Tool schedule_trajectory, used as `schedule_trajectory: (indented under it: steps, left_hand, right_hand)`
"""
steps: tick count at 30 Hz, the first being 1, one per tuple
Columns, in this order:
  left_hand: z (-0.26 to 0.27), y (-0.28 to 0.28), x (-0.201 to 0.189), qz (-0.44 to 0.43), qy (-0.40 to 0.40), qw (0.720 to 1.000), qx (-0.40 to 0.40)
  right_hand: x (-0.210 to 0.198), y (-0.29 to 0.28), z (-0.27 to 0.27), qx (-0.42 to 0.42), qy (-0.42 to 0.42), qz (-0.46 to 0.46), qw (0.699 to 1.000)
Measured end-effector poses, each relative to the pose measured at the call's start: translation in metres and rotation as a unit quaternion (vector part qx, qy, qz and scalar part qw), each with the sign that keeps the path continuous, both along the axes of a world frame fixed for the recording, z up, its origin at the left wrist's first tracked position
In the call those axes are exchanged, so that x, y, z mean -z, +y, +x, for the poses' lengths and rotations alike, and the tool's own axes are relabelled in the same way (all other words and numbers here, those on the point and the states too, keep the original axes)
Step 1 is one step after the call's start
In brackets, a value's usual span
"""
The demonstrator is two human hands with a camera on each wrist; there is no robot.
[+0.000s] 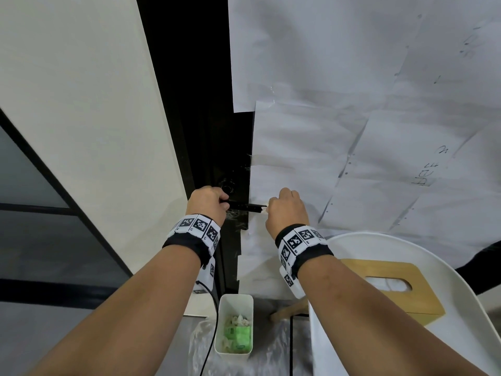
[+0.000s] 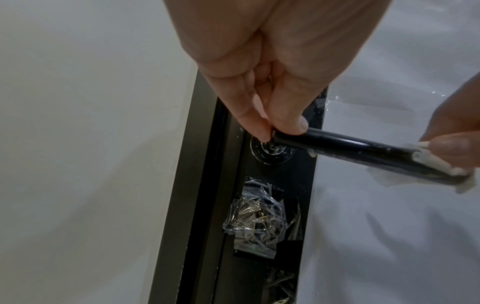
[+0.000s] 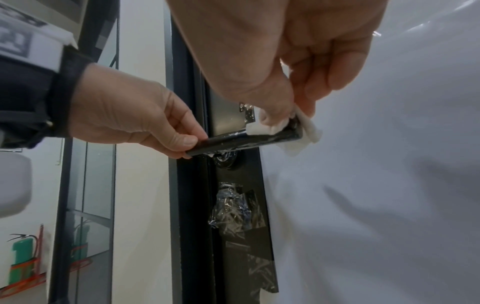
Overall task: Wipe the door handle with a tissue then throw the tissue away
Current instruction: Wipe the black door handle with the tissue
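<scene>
A black lever door handle [image 1: 244, 206] [image 2: 358, 151] [image 3: 241, 142] sticks out level from a black door strip. My left hand [image 1: 207, 203] [image 2: 275, 127] [image 3: 145, 123] pinches its pivot end between thumb and fingers. My right hand [image 1: 284, 210] [image 3: 293, 96] wraps a white tissue [image 1: 264, 207] [image 2: 420, 164] [image 3: 275, 127] around the handle's free end and pinches it there. White smears show along the handle.
White paper sheets [image 1: 352, 118] cover the door to the right. A small white bin [image 1: 234, 325] with used tissues stands on the floor below. A wooden tissue box [image 1: 393, 283] sits on a white chair [image 1: 447, 267] at the right. Crumpled clear tape [image 2: 257, 216] covers the lock below the handle.
</scene>
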State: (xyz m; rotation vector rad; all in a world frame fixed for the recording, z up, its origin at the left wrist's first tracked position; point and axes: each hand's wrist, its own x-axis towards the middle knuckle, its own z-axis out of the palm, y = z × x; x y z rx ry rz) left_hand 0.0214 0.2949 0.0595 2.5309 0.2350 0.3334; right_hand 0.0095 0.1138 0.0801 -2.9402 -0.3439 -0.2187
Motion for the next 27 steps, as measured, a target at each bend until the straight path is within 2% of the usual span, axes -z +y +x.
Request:
schedule_trajectory:
  steps: [7, 14, 18, 21, 25, 27]
  left_hand:
    - [0.002, -0.001, -0.004, 0.004, 0.029, 1.0, -0.01]
    - [-0.005, -0.007, -0.004, 0.024, -0.017, 0.999, 0.018]
    - [-0.008, -0.017, -0.007, 0.022, -0.038, 0.997, 0.063]
    - [-0.008, -0.03, -0.008, 0.03, -0.073, 0.992, 0.099]
    - [-0.007, -0.051, -0.004, 0.066, -0.06, 0.98, 0.179]
    - [-0.004, -0.059, 0.001, 0.127, -0.045, 0.972, 0.191]
  right_hand:
    - [-0.006, 0.002, -0.008, -0.025, 0.005, -0.01, 1.0]
    - [-0.01, 0.008, -0.002, -0.056, 0.065, 0.028, 0.996]
    - [-0.011, 0.005, 0.004, -0.065, 0.061, 0.069, 0.994]
    - [-0.008, -0.005, 0.008, -0.039, 0.035, 0.101, 0.993]
    - [-0.003, -0.013, 0.014, -0.004, 0.033, 0.08, 0.996]
    - [0.0, -0.013, 0.015, 0.001, 0.044, 0.06, 0.997]
